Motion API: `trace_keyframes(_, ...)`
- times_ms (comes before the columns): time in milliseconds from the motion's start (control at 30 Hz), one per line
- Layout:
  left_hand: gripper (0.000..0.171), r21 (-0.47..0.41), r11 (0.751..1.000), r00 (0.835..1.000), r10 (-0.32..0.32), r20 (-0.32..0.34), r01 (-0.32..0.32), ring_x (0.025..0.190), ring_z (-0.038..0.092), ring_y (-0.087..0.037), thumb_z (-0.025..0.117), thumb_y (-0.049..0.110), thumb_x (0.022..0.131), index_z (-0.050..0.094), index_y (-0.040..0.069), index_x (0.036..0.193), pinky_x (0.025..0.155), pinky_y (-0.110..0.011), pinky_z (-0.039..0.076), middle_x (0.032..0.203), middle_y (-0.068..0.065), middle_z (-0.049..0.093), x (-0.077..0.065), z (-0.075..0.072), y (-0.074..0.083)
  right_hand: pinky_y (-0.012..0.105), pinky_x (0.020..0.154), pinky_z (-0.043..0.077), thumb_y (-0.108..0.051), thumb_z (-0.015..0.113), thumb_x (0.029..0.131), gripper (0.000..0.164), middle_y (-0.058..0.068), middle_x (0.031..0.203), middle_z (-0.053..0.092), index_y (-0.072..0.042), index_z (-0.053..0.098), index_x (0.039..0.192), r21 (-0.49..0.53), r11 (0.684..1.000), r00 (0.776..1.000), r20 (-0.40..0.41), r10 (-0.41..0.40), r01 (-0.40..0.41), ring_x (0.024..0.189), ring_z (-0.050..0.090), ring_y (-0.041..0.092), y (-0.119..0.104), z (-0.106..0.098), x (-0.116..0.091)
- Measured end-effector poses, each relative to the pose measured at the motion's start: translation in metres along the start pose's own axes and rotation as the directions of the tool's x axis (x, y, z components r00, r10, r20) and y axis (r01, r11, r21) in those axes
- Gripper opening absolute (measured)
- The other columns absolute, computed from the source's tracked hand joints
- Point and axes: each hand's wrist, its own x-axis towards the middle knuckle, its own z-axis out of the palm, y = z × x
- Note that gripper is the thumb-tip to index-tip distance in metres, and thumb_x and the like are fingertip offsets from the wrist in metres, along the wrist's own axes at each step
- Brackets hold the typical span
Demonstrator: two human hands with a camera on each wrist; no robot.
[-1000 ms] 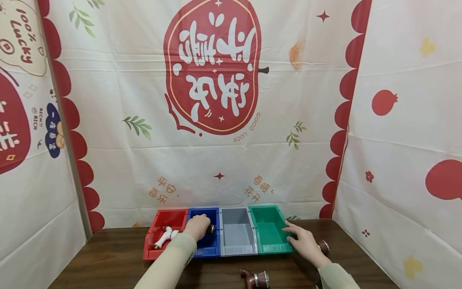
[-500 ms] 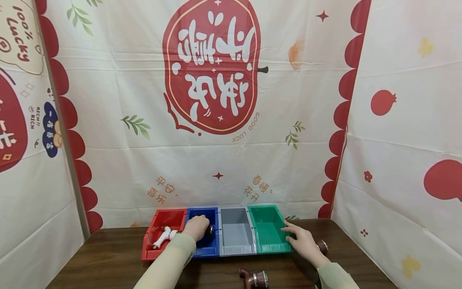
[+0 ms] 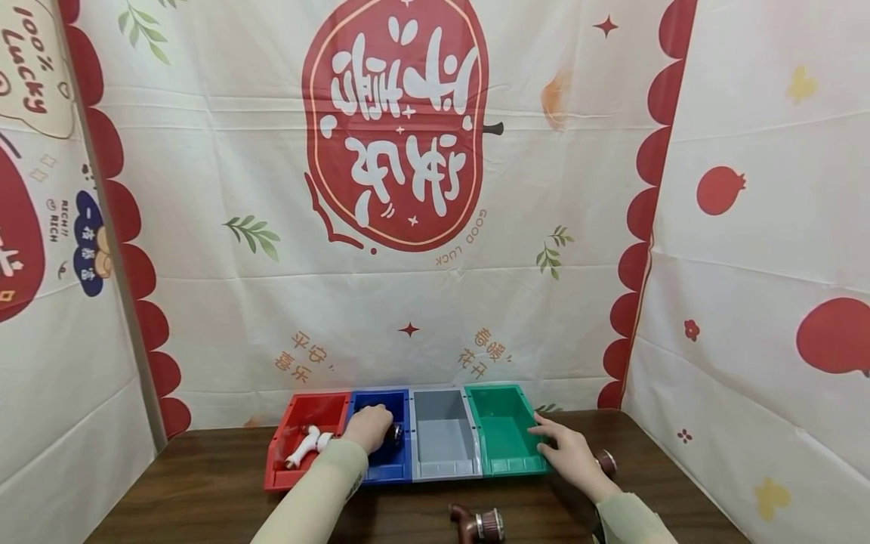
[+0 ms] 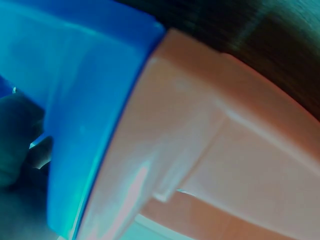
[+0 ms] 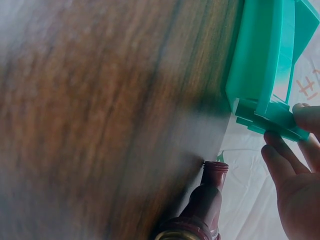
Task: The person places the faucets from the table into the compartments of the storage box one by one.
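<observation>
My left hand (image 3: 369,428) reaches into the blue bin (image 3: 389,474) with its fingers bent down around a dark brown valve. The end of that valve (image 3: 397,433) with a silver ring shows beside the hand; the fingertips are hidden. In the left wrist view, dark fingers (image 4: 17,135) show at the left edge behind the blue wall. My right hand (image 3: 571,453) rests its loosely spread fingers against the right rim of the green bin (image 3: 506,434). Another brown valve (image 3: 606,462) lies beside the right wrist, its threaded end visible in the right wrist view.
A white valve (image 3: 309,446) lies in the red bin (image 3: 285,479), left of the blue one. The grey bin (image 3: 445,438) sits between blue and green. Another brown valve (image 3: 489,524) is near the front of the wooden table (image 3: 197,491). Printed cloth (image 3: 408,302) hangs behind.
</observation>
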Motion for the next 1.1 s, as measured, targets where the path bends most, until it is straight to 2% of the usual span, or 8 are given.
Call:
trace_keyframes(400, 0.009, -0.007, 1.0, 1.0, 0.005, -0.024, -0.005, 0.073, 0.059, -0.022, 0.072, 0.001, 0.083, 0.07, 0.01, 0.083, 0.071, -0.039, 0.056, 0.08, -0.007, 0.061, -0.0048, -0.003, 0.0004, 0.054, 0.098, 0.042, 0.004, 0.065, 0.087, 0.029, 0.015, 0.138, 0.053, -0.004, 0.071, 0.114, 0.002, 1.0, 1.0, 0.003, 0.008, -0.008, 0.127, 0.048, 0.038, -0.001, 0.001, 0.0005)
trace_keyframes(1100, 0.009, -0.008, 1.0, 1.0, -0.001, -0.005, 0.001, 0.073, 0.06, -0.021, 0.072, 0.001, 0.083, 0.071, 0.011, 0.084, 0.071, -0.039, 0.056, 0.08, -0.006, 0.061, 0.0012, 0.0044, -0.0008, 0.055, 0.098, 0.041, 0.004, 0.066, 0.086, 0.029, 0.016, 0.138, 0.053, -0.005, 0.071, 0.114, -0.001, 1.0, 1.0, 0.003, 0.01, -0.01, 0.127, 0.048, 0.038, 0.0007, -0.0003, 0.0005)
